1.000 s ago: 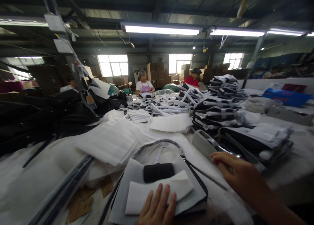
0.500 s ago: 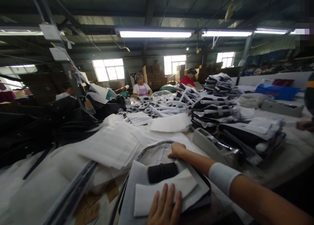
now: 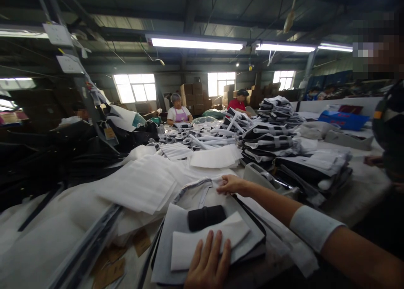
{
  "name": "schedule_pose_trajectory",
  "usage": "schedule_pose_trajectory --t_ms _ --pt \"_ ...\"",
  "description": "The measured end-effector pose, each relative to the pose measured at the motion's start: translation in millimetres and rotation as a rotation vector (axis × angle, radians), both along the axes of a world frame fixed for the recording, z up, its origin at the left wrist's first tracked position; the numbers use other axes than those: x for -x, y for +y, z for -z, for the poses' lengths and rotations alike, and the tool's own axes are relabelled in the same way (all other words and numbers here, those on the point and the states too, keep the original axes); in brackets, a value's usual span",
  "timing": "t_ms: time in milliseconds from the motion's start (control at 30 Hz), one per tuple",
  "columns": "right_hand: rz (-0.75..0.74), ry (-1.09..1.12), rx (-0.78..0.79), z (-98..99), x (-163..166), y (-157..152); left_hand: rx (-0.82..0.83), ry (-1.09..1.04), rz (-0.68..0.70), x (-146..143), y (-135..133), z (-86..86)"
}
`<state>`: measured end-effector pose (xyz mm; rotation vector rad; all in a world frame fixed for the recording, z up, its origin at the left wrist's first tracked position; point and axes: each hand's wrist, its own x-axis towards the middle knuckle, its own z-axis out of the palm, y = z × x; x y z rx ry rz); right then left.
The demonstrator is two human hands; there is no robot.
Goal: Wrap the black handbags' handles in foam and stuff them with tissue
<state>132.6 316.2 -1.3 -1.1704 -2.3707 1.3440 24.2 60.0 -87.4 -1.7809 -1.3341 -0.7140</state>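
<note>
A dark bag (image 3: 257, 228) with a pale lining lies in front of me, its zippered rim (image 3: 193, 189) curving at the far side. On it are a grey-white sheet (image 3: 164, 255), a black rolled piece (image 3: 206, 218) and a folded white foam sheet (image 3: 184, 249). My left hand (image 3: 208, 257) lies flat on the foam sheet, fingers stretched and slightly apart. At the bag's far right corner, my right hand (image 3: 232, 184) is closed in a pinch on what looks like the bag's edge. Its fingertips partly hide that edge.
White foam sheets (image 3: 139, 184) are stacked beyond the bag. Grey tape dispensers (image 3: 261, 175) and piled wrapped bags (image 3: 268, 144) stand to the right. Brown tags (image 3: 110, 272) lie at lower left. Co-workers (image 3: 179, 112) sit across the table; another person (image 3: 389, 125) stands at right.
My right hand has moved from the lining outward to the bag's far right corner, its forearm shifting right. My left hand stays flat on the foam sheet. The person at right shows more.
</note>
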Motion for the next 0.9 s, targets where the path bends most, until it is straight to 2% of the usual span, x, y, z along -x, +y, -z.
schedule_pose_trajectory --t_ms 167,300,467,633,767,900 --pt "-0.002 0.206 -0.085 -15.8 -4.4 -13.0 0.040 0.016 -0.007 1.4 -2.1 -2.3" --pt "-0.030 0.337 -0.155 -27.6 -11.9 -40.0 0.082 0.044 -0.015 1.5 -4.2 -4.6" --pt "-0.060 0.399 -0.233 -32.2 -35.8 -81.0 0.106 0.017 -0.021 -0.2 -5.6 -5.4" --pt "-0.062 0.422 -0.420 -34.0 -59.4 -112.5 0.168 0.001 -0.025 -0.8 -8.3 -8.9" --pt "-0.237 0.413 -0.639 -22.6 -76.3 -134.6 0.183 0.032 -0.024 1.1 -9.3 -11.1" --pt "-0.362 0.364 -0.959 10.8 -95.9 -151.9 0.194 0.026 0.003 2.0 -9.0 -9.1"
